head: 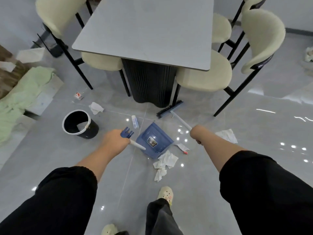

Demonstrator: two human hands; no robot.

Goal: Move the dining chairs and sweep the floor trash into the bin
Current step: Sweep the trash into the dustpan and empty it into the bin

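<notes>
Broom lies just beside table base edge; dustpan by tissues.

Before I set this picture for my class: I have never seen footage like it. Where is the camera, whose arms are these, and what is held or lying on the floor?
No machine here: one wide-angle camera sits on a person's head and looks down, so the arms are the wearer's own. The left hand grips the white handle of a blue plastic dustpan down on the grey tiled floor. The right hand grips the white pole of a blue broom with black bristles. Crumpled white tissues, a small white bottle and other scraps lie around. A round black bin with a white rim stands left of the dustpan. Cream-cushioned chairs with black legs sit tucked under the grey table.
</notes>
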